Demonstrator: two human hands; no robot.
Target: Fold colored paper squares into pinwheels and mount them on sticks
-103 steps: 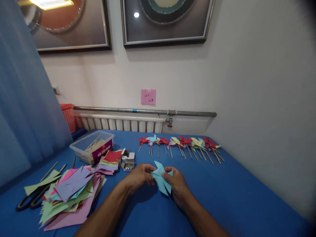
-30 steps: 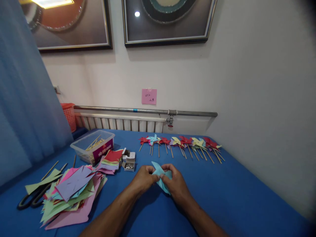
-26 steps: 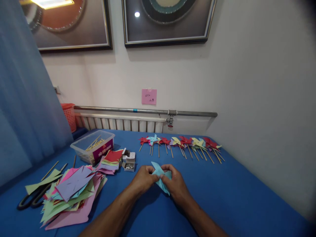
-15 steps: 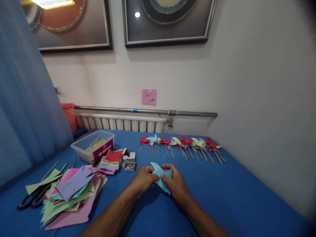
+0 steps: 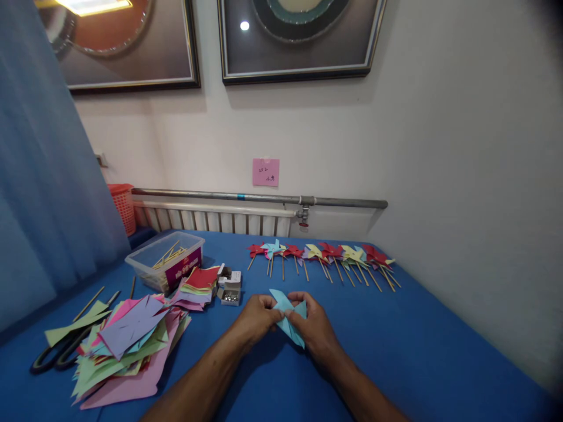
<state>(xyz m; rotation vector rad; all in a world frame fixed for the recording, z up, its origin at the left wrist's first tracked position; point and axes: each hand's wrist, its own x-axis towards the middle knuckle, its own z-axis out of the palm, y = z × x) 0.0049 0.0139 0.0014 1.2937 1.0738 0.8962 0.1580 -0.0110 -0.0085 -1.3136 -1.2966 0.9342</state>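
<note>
Between my hands, just above the blue tabletop (image 5: 396,351), is a light-blue paper pinwheel (image 5: 291,334) with its blades folded inward. My left hand (image 5: 257,316) pinches it from the left, thumb near the centre. From the right, my right hand (image 5: 313,322) grips it with thumb and fingers, its thumb also by the centre. Whether a pin is at the centre is hidden by the thumbs. Behind my hands lies a row of finished-looking paper pinwheels on sticks (image 5: 331,251), in red, yellow and blue.
To the left stand a clear plastic box of sticks (image 5: 165,258) and small boxes of metal pins (image 5: 230,296). Nearer are stacked paper squares (image 5: 200,288), a pile of cut coloured paper (image 5: 132,340) and scissors (image 5: 65,354). A wall with a pipe (image 5: 264,197) bounds the back.
The pinwheel has tilted and shifted very slightly right between my fingers. Both hands keep nearly the same place and grip.
</note>
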